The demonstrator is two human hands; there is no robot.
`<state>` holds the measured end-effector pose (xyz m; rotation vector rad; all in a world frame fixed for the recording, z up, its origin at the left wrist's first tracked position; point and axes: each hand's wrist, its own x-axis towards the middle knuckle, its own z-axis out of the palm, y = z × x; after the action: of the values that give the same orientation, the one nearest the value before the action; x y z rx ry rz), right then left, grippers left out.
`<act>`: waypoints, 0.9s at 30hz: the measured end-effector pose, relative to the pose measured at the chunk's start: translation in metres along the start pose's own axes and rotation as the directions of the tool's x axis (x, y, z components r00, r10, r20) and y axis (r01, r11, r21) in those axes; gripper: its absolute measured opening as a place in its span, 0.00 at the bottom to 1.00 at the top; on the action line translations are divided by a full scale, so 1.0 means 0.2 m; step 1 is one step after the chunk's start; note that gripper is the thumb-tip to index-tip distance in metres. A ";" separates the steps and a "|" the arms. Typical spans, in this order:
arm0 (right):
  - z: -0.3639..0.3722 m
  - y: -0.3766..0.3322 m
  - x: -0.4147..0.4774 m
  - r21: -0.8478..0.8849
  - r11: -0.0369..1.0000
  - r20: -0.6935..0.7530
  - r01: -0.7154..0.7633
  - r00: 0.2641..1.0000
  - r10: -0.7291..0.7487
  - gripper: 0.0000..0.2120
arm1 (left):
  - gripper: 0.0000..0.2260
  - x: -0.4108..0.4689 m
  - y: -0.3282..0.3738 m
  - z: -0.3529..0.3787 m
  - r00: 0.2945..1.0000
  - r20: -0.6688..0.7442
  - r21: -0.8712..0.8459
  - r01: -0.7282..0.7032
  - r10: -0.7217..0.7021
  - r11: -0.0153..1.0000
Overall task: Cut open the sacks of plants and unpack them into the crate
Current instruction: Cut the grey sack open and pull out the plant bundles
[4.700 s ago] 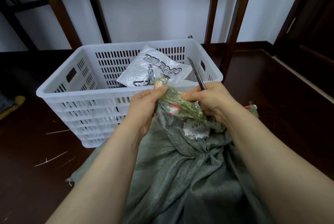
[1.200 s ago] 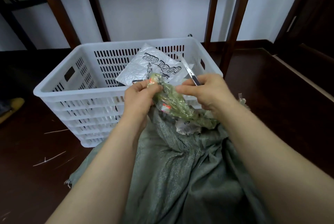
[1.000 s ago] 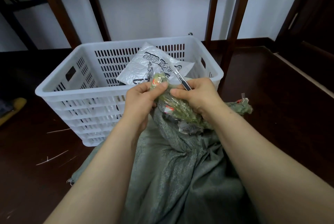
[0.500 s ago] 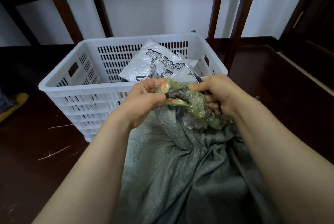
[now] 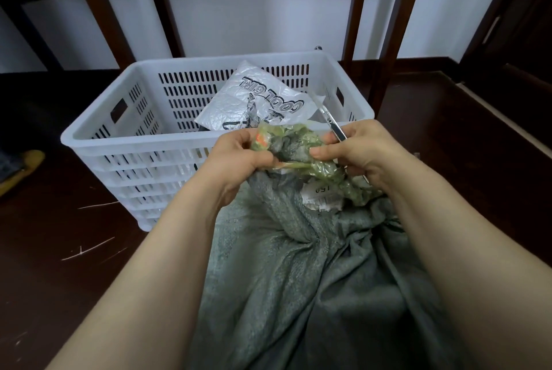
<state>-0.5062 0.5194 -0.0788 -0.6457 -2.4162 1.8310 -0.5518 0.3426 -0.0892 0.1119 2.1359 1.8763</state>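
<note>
A: What was at the far left?
B: A yellow thing point(image 5: 22, 166) at the edge, lying on the dark floor point(image 5: 59, 250). I could not tell what it was. Right of it stood the white crate point(image 5: 134, 144) w/ slotted walls.
A: Anything inside it?
B: Yes, a crumpled plastic bag point(image 5: 254, 101) w/ black letters "COOL GIRL", toward the back-right part.
A: And the hands?
B: Both were close together at the sack's tied neck, just in front of the crate's near rim. The left hand point(image 5: 236, 157) pinched the greenish wrap point(image 5: 295, 138) wound around the neck, thumb and fingers curled on it.
A: The right one?
B: The right hand point(image 5: 367, 151) pressed the same wrap from the other side w/ thumb and forefinger. Its other fingers were curled round a thin metal blade point(image 5: 331, 122). The tip pointed up and away, over the crate's rim.
A: Where was the sack itself?
B: The grey-green sack point(image 5: 298, 280) lay on the floor btw. the two forearms, from the bottom edge up to the crate. It was closed at the neck. A white label point(image 5: 321, 198) w/ printed digits sat just under the wrap.
A: Behind, and at the right?
B: Wooden posts point(image 5: 397, 26) stood before a white wall point(image 5: 254, 2). At the far right was dark woodwork point(image 5: 513, 50), not clear enough to name.
</note>
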 end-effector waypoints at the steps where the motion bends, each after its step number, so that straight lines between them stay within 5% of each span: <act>1: 0.00 0.01 0.01 0.032 0.999 -0.018 -0.008 1.000 0.009 0.13 | 0.21 -0.01 0.01 0.00 1.000 0.003 0.067 -0.021 0.021 0.998; 2: 0.00 0.01 0.02 0.058 0.998 -0.029 -0.002 1.000 0.004 0.12 | 0.25 -0.02 0.03 0.00 0.996 -0.019 0.230 -0.076 0.082 0.970; 4: 0.00 0.01 0.03 0.105 0.994 -0.037 0.017 0.999 -0.013 0.08 | 0.31 -0.04 0.09 -0.01 0.937 -0.080 0.646 -0.211 0.340 0.733; 5: 0.00 0.00 0.03 0.132 0.991 -0.033 0.021 0.999 -0.016 0.06 | 0.30 -0.06 0.14 0.00 0.861 -0.076 0.730 -0.295 0.502 0.617; 7: 0.00 -0.01 0.03 0.185 0.982 -0.013 0.025 1.000 -0.023 0.04 | 0.19 -0.10 0.21 0.02 0.767 -0.036 0.690 -0.445 0.641 0.571; 9: 0.00 -0.03 0.03 0.206 0.978 -0.009 0.037 0.999 -0.036 0.04 | 0.10 -0.12 0.21 0.09 0.835 0.081 0.663 -0.452 0.544 0.596; 13: 0.02 -0.03 0.04 0.191 0.977 -0.037 0.096 0.995 -0.091 0.05 | 0.08 -0.09 0.11 0.17 0.926 0.154 0.787 -0.327 0.346 0.524; 19: -0.01 -0.04 0.02 0.176 0.981 -0.034 0.077 0.997 -0.073 0.09 | 0.13 -0.05 0.10 0.13 0.964 0.038 0.646 -0.226 0.264 0.729; 23: -0.05 -0.05 -0.01 0.023 0.999 0.078 0.036 0.996 -0.037 0.14 | 0.07 -0.03 0.13 0.08 0.982 -0.061 0.253 -0.156 0.176 0.955; 27: 0.01 -0.04 0.01 0.093 0.990 -0.081 0.110 0.991 -0.102 0.08 | 0.09 -0.04 0.11 0.10 0.995 -0.093 0.039 -0.033 0.036 0.999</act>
<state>-0.5102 0.5164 -0.0730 -0.5570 -2.2523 1.8333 -0.5407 0.3637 -0.0682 0.0702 2.2460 1.8962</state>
